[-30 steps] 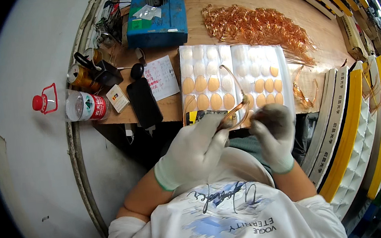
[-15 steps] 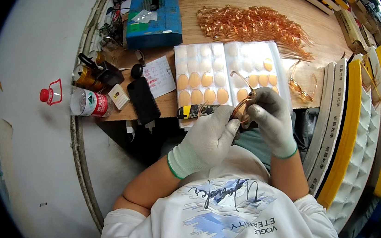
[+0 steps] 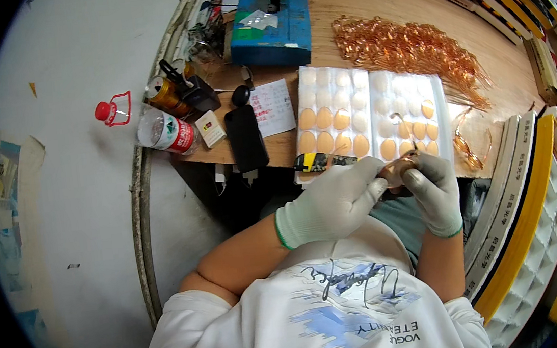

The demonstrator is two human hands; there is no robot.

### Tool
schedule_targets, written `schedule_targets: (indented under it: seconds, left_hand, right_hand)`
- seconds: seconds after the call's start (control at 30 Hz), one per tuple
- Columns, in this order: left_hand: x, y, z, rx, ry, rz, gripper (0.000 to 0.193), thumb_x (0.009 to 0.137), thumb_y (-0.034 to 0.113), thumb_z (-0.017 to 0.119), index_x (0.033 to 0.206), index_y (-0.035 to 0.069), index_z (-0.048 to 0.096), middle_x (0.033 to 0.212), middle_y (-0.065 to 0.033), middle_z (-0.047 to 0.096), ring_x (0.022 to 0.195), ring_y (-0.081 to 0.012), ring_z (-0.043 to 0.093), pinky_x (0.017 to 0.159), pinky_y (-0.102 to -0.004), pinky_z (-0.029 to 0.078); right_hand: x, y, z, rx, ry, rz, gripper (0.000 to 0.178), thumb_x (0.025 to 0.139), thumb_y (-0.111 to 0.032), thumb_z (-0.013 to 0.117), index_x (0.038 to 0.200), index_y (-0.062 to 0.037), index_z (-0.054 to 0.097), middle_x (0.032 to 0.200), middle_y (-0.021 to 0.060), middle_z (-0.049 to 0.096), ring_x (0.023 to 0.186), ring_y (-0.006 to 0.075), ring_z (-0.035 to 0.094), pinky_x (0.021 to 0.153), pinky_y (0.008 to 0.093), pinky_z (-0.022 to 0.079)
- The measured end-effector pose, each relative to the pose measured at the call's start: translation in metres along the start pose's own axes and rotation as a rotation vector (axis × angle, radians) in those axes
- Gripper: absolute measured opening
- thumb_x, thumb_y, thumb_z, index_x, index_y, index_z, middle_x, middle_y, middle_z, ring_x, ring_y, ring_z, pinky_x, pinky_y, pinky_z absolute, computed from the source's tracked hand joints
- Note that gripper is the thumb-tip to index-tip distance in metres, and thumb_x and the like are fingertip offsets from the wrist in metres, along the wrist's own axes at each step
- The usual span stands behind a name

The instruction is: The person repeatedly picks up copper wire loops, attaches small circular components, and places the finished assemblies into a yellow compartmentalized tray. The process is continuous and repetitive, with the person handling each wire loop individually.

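Observation:
Both hands wear white gloves with green cuffs and grip one copper-coloured wire eyeglass frame (image 3: 396, 170) between them. My left hand (image 3: 335, 198) pinches it from the left, thumb and fingers pressed together. On the other side my right hand (image 3: 435, 191) is closed on it, fingers curled over the top. The gloves hide much of the frame; a thin temple arm sticks up past the fingers. Just beyond lies a white tray (image 3: 368, 73) with rows of oval lenses (image 3: 341, 120), amber in the nearer rows and pale farther back. A yellow-and-black patterned strip (image 3: 318, 162) lies along its near edge.
A tangled heap of copper wire frames (image 3: 408, 51) covers the back right. More frames (image 3: 467, 147) lie right of the tray. At left are a black phone (image 3: 246, 140), a written sheet (image 3: 273, 108), a bottle (image 3: 169, 131) and a blue box (image 3: 270, 29). Cartons (image 3: 499, 205) stand at right.
The whole view has shifted, so everything sits farther right in the picture. Both hands keep the eyeglass frame, which has turned, and its temple arm shows less.

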State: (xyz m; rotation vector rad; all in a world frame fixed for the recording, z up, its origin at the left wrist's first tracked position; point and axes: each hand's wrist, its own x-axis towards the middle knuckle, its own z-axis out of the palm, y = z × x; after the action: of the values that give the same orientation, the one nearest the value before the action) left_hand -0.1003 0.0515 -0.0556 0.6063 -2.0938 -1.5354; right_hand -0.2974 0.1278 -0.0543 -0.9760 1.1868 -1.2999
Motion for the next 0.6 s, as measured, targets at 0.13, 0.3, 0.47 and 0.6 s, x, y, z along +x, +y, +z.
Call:
schedule_targets:
  seconds: [0.13, 0.3, 0.47, 0.6]
  left_hand:
    - [0.000, 0.003, 0.003, 0.013, 0.044, 0.041, 0.018, 0.102, 0.014, 0.051, 0.112, 0.000, 0.055, 0.067, -0.0090, 0.061, 0.061, -0.0208, 0.064, 0.059, -0.0331, 0.049]
    - [-0.003, 0.009, 0.005, 0.100, 0.040, -0.020, 0.018, 0.100, 0.014, 0.052, 0.113, 0.002, 0.055, 0.070, -0.0140, 0.062, 0.065, -0.0318, 0.067, 0.061, -0.0375, 0.050]
    - [0.003, 0.018, 0.008, 0.138, 0.042, 0.012, 0.020, 0.097, 0.013, 0.055, 0.113, 0.002, 0.055, 0.074, -0.0183, 0.064, 0.070, -0.0384, 0.067, 0.064, -0.0419, 0.051]
    - [0.012, 0.025, 0.017, 0.274, 0.118, -0.070, 0.015, 0.094, 0.013, 0.059, 0.105, 0.003, 0.057, 0.074, -0.0214, 0.064, 0.068, -0.0412, 0.066, 0.061, -0.0463, 0.052]
  right_hand:
    - [-0.010, -0.004, -0.001, -0.144, 0.047, -0.020, 0.036, 0.092, -0.030, 0.071, 0.094, 0.0057, 0.067, 0.090, 0.0074, 0.069, 0.079, 0.0113, 0.064, 0.072, 0.0248, 0.051]
    - [-0.015, -0.018, -0.001, -0.427, 0.030, -0.074, 0.032, 0.092, -0.026, 0.072, 0.093, 0.0058, 0.067, 0.084, 0.0044, 0.066, 0.074, 0.0103, 0.060, 0.067, 0.0248, 0.047]
    - [-0.012, -0.025, 0.005, -0.481, -0.018, -0.144, 0.020, 0.090, -0.013, 0.067, 0.095, 0.0064, 0.069, 0.086, 0.0059, 0.067, 0.075, 0.0104, 0.060, 0.066, 0.0249, 0.047]
    - [-0.006, -0.013, 0.001, -0.155, 0.018, 0.003, 0.015, 0.091, -0.007, 0.063, 0.098, 0.0041, 0.070, 0.087, 0.0082, 0.070, 0.081, 0.0111, 0.064, 0.074, 0.0257, 0.052]
